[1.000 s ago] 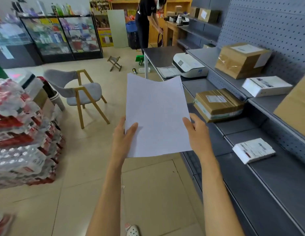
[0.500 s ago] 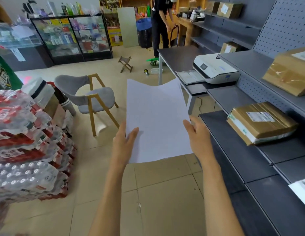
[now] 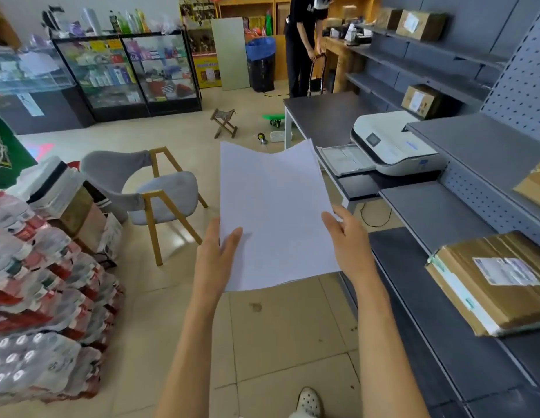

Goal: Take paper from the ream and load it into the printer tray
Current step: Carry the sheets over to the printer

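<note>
Water packs (image 3: 36, 297): stacked shrink-wrapped bottles, 9 o'clock on the floor.
Chair (image 3: 148, 188): grey seat, wooden legs, 10 o'clock of the paper.
Left hand (image 3: 214, 254): grasping the sheets' lower left edge, thumb on top.
Paper (image 3: 274, 212): white sheets held up at frame centre, above the tiled floor, top edge slightly bowed.
Right hand (image 3: 347, 242): grasping the right edge, thumb on top.
Printer (image 3: 395, 143): white, on the dark table, 2 o'clock of the paper.
Tray (image 3: 344, 159): pulled out at the printer's left.
Parcel (image 3: 491, 282): brown, on the grey shelf, 3 o'clock.

No legible text on anything.
</note>
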Action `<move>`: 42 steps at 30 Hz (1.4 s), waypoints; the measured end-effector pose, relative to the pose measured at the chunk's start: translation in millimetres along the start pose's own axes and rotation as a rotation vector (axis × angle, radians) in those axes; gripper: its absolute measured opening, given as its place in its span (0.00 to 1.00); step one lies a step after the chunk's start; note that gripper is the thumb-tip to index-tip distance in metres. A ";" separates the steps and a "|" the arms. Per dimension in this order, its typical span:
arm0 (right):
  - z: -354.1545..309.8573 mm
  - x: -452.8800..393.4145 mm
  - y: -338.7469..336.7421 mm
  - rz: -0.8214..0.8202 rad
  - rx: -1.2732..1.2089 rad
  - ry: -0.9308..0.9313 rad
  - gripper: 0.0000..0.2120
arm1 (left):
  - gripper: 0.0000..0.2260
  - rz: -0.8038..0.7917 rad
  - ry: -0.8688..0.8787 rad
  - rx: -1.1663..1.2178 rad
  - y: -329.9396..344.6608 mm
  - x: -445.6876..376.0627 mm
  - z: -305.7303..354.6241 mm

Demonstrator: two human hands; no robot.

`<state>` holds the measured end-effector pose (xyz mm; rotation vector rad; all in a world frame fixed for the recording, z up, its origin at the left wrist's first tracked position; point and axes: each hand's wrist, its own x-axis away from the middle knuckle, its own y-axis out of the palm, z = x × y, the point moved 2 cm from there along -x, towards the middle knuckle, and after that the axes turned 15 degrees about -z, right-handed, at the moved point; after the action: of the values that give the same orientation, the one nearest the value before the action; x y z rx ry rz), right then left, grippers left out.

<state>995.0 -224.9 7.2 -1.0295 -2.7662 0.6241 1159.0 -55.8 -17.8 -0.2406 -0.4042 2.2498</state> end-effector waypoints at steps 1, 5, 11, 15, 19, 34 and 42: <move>0.3 -16.7 -8.0 0.009 -0.003 0.005 0.13 | 0.11 0.001 0.011 0.009 3.4 -17.6 4.7; 8.8 -85.6 -36.7 0.009 0.006 -0.033 0.13 | 0.14 0.027 0.049 0.046 18.4 -89.0 11.0; 26.9 -167.2 -61.5 0.010 0.039 -0.031 0.26 | 0.19 0.047 0.042 0.052 33.5 -168.4 16.7; 32.5 -208.7 -71.0 -0.005 0.048 -0.023 0.21 | 0.17 0.053 0.030 0.058 38.1 -213.2 19.7; 32.4 -253.5 -72.6 0.003 0.025 -0.021 0.12 | 0.18 0.041 0.009 0.040 36.0 -264.0 13.1; 25.5 -482.2 -60.6 0.196 0.045 0.028 0.15 | 0.15 -0.157 0.081 0.092 -17.8 -526.9 1.4; 46.8 -545.3 -55.8 0.272 0.016 0.107 0.10 | 0.13 -0.321 0.060 0.123 -10.4 -623.3 -20.0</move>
<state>1364.3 -632.7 2.7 -1.4053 -2.5473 0.6010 1575.5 -519.9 -8.1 -0.1656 -0.2514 1.9385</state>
